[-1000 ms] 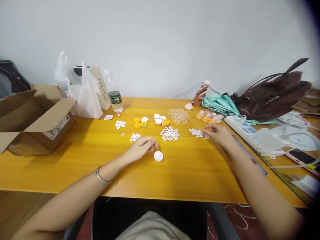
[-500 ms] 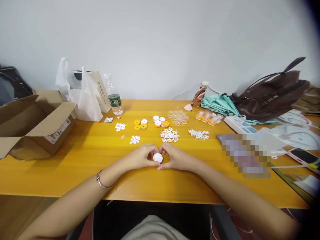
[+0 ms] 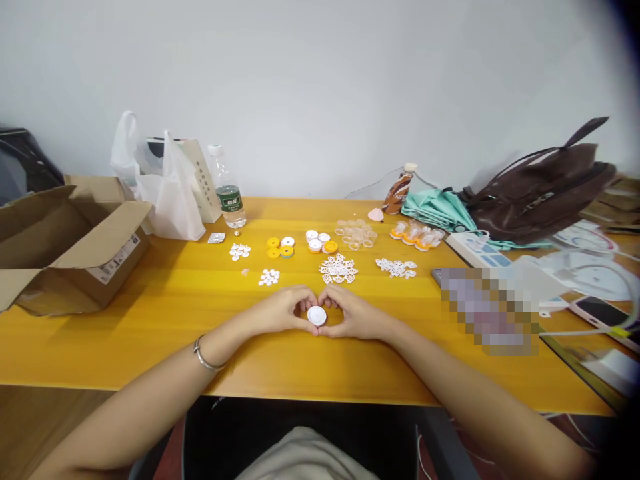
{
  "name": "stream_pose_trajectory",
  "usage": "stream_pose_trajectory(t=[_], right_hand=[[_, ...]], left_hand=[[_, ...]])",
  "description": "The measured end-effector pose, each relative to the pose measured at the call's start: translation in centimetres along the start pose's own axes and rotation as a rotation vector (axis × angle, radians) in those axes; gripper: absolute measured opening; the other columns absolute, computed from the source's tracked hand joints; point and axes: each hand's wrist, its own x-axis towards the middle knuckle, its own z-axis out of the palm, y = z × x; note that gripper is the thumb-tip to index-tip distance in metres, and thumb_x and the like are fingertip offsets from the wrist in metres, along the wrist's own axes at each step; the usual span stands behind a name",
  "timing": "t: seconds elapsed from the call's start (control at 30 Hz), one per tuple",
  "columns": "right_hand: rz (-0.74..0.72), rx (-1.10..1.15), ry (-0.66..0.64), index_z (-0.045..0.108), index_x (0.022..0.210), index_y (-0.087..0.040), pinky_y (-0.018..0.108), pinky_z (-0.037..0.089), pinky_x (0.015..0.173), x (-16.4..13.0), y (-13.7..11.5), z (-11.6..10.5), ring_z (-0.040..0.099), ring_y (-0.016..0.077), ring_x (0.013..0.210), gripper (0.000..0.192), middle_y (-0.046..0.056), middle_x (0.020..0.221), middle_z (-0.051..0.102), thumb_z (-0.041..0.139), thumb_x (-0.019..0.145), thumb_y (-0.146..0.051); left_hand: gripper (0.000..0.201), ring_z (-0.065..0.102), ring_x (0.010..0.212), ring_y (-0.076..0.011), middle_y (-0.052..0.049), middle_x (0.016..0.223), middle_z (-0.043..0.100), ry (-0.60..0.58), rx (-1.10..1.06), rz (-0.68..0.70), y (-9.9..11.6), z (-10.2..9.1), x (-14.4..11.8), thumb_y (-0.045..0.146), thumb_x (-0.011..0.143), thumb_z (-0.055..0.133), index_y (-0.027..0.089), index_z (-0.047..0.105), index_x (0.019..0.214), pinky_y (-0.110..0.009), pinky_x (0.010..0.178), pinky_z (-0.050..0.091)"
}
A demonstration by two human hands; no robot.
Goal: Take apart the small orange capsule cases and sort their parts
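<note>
Since 1 second ago your right hand has come back from the scatter of small white pieces on the right and closed in beside your left hand; over the last half second both have barely shifted. The round white cap sits on the bench directly in front of you, and your 2 hands are together around it, fingertips pinching its rim from either side, thumbs below and forefingers arched above. That grip seems meant to steady the cap flat while something is pressed or seated on it, though you cannot see any small piece on it at this size.

Just beyond your hands lie sorted groups, likely laid out by kind for easy reach: lacy white cutouts, white dots, yellow and white rings, and clear cups. Further left stand a water bottle, a white plastic bag and an open cardboard box. At far right rest a brown bag and a teal umbrella.
</note>
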Motion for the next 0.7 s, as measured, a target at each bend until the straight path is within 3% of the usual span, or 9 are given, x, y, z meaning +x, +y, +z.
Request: stream_pose_trajectory(t=[0.2,0.5,0.7], right_hand=[[0.034,0.07,0.005,0.053,0.088,-0.019,0.026,0.041,0.069,0.1,0.1,0.2,0.048,0.0144,0.078,0.046,0.001,0.084,0.053,0.073,0.059,-0.049],[-0.093,-0.009,-0.034,0.055,0.082,-0.018,0.024,0.039,0.065,0.1,-0.1,-0.4,0.046,0.0116,0.07,0.021,0.0,0.076,0.052,0.062,0.075,-0.036],[0.039,-0.131,0.033,0.051,0.074,-0.018,0.023,0.035,0.056,0.3,-1.5,0.2,0.047,0.0119,0.063,0.034,0.0,0.072,0.055,0.064,0.069,-0.049]], left_hand=[[0.027,0.048,0.072,-0.0125,0.001,0.078,0.053,0.041,0.109,0.029,0.1,0.5,0.0,0.033,0.067,0.068,0.017,0.053,0.083,-0.023,0.063,0.037],[0.026,0.048,0.072,-0.0135,0.001,0.08,0.053,0.078,0.131,0.01,0.2,1.1,0.1,0.026,0.063,0.065,0.018,0.051,0.085,-0.024,0.064,0.038],[0.025,0.049,0.071,-0.015,0.0,0.079,0.054,0.071,0.178,-0.005,0.4,1.4,0.1,0.025,0.061,0.064,0.018,0.051,0.081,-0.025,0.063,0.038]])
